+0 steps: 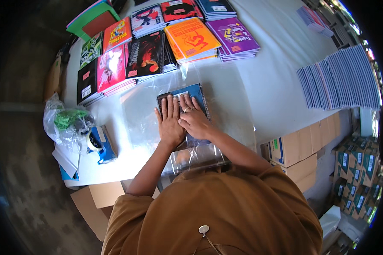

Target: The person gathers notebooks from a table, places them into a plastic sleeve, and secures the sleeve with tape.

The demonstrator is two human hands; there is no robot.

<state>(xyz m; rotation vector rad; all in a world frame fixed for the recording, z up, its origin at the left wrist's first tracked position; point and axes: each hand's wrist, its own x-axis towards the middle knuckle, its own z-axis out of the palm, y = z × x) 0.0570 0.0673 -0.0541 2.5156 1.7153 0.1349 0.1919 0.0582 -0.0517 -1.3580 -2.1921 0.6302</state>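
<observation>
My left hand (172, 124) lies flat, fingers stretched, on a dark blue spiral notebook (195, 89) near the table's front. Beside it, my right hand (194, 120), with a ring on one finger, presses on the same notebook, fingers spread and thumb touching the left hand. Clear plastic film (230, 100) spreads around the notebook and glints below my wrists. Whether the film also covers the notebook's top, I cannot tell. Much of the cover is hidden under my hands.
Beyond lie stacks of spiral notebooks, including orange (192, 39), purple (234, 37), black (145, 55) and pink (111, 68) ones. A blue tape dispenser (108, 145) and crumpled plastic (57, 121) sit left. Rightward are a long notebook row (338, 80) and cardboard boxes (300, 146) beneath the table.
</observation>
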